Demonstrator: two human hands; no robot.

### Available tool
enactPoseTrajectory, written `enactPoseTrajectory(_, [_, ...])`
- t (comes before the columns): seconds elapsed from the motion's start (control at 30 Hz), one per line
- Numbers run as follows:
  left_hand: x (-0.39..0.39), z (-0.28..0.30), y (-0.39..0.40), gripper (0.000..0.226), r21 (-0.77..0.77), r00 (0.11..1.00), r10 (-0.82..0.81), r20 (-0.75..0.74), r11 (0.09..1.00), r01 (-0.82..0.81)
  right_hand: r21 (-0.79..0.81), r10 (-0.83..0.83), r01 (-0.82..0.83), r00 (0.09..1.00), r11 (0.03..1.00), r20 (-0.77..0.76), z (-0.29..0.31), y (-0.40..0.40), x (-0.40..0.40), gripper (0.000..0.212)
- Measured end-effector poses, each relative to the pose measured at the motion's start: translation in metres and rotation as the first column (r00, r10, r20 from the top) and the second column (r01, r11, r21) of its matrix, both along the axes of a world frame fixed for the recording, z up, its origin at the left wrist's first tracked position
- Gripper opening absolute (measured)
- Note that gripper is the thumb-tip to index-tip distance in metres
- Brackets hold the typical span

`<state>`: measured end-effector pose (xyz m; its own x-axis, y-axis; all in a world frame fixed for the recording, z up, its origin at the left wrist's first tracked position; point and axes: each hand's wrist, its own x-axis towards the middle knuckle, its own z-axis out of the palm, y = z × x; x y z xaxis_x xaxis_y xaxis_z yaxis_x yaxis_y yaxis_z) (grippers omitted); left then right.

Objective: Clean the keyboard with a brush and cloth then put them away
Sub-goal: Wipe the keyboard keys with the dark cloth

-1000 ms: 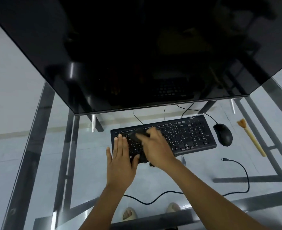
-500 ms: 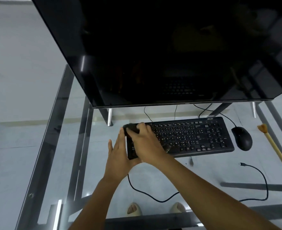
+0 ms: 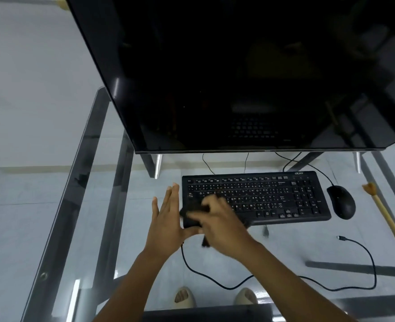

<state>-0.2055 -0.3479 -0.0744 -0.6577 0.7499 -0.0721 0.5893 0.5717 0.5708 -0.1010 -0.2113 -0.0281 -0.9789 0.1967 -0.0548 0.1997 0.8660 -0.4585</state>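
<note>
Right hand (image 3: 222, 225) with dark cloth (image 3: 193, 211) on keyboard (image 3: 273, 196) — left hand (image 3: 168, 219) flat beside it

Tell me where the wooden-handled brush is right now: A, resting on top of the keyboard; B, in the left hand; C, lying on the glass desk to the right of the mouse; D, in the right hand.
C: the brush lies untouched on the glass desk, right of the mouse, while the right hand wipes the keyboard with a dark cloth.
</note>
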Motion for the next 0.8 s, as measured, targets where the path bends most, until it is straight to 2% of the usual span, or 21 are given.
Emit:
enactPoseTrajectory(0.03, [0.000, 0.001, 0.000, 0.122, -0.012, 1.000, -0.017, 0.001, 1.000, 0.017, -0.005, 0.097, -0.097, 0.995, 0.995, -0.003, 0.001, -0.003, 0.004, 0.038])
enactPoseTrajectory(0.07, [-0.001, 0.002, 0.000, 0.124, -0.033, 0.999, -0.034, 0.010, 0.999, 0.035, -0.010, 0.073, -0.073, 0.997, 0.997, 0.010, 0.002, 0.001, 0.007, 0.038])
enactPoseTrajectory(0.17, [-0.004, 0.006, 0.001, 0.127, -0.087, 0.998, -0.070, 0.009, 0.994, 0.070, 0.004, -0.266, 0.266, 0.964, 0.964, -0.020, -0.002, 0.027, 0.014, 0.043])
enactPoseTrajectory(0.2, [-0.006, 0.008, 0.002, 0.126, -0.085, 0.997, -0.080, 0.002, 0.993, 0.080, -0.006, -0.274, 0.274, 0.962, 0.962, 0.005, -0.003, 0.027, 0.016, 0.045])
enactPoseTrajectory(0.27, [-0.005, 0.014, 0.009, 0.119, -0.081, 0.992, -0.122, -0.025, 0.990, 0.119, -0.042, -0.167, 0.167, 0.986, 0.985, 0.002, 0.000, 0.020, 0.025, 0.046])
enactPoseTrajectory(0.33, [0.001, 0.022, 0.018, 0.103, -0.068, 0.980, -0.188, -0.068, 0.981, 0.183, -0.055, -0.265, 0.262, 0.963, 0.963, -0.052, -0.004, 0.029, 0.033, 0.036])
enactPoseTrajectory(0.4, [0.017, 0.029, 0.041, 0.088, -0.037, 0.961, -0.260, -0.098, 0.966, 0.257, -0.019, -0.610, 0.611, 0.786, 0.791, -0.100, -0.009, 0.051, 0.050, 0.037])
enactPoseTrajectory(0.43, [0.022, 0.031, 0.047, 0.081, -0.029, 0.959, -0.265, -0.104, 0.964, 0.264, 0.000, -0.651, 0.655, 0.752, 0.756, -0.106, -0.013, 0.051, 0.050, 0.044])
enactPoseTrajectory(0.5, [0.032, 0.031, 0.068, 0.068, -0.039, 0.955, -0.277, -0.104, 0.961, 0.275, 0.088, -0.499, 0.511, 0.858, 0.855, -0.122, -0.014, 0.038, 0.051, 0.051])
enactPoseTrajectory(0.57, [0.040, 0.028, 0.085, 0.064, -0.075, 0.954, -0.282, -0.102, 0.959, 0.275, 0.114, -0.354, 0.366, 0.928, 0.923, -0.116, -0.014, 0.037, 0.051, 0.047])
enactPoseTrajectory(0.63, [0.044, 0.026, 0.098, 0.063, -0.119, 0.950, -0.295, -0.100, 0.952, 0.283, 0.086, -0.467, 0.476, 0.878, 0.875, -0.105, -0.011, 0.064, 0.050, 0.043])
enactPoseTrajectory(0.7, [0.050, 0.025, 0.113, 0.064, -0.151, 0.945, -0.309, -0.104, 0.944, 0.292, 0.042, -0.683, 0.690, 0.722, 0.722, -0.115, -0.014, 0.094, 0.053, 0.044])
enactPoseTrajectory(0.73, [0.052, 0.026, 0.120, 0.065, -0.161, 0.944, -0.311, -0.111, 0.943, 0.292, 0.047, -0.727, 0.733, 0.679, 0.678, -0.100, -0.014, 0.098, 0.051, 0.045])
enactPoseTrajectory(0.77, [0.057, 0.026, 0.128, 0.066, -0.168, 0.943, -0.312, -0.115, 0.942, 0.291, 0.061, -0.709, 0.713, 0.701, 0.699, -0.074, -0.015, 0.099, 0.049, 0.047])
enactPoseTrajectory(0.8, [0.059, 0.027, 0.135, 0.066, -0.169, 0.947, -0.300, -0.113, 0.945, 0.279, 0.061, -0.637, 0.638, 0.770, 0.767, -0.040, -0.014, 0.092, 0.046, 0.047])
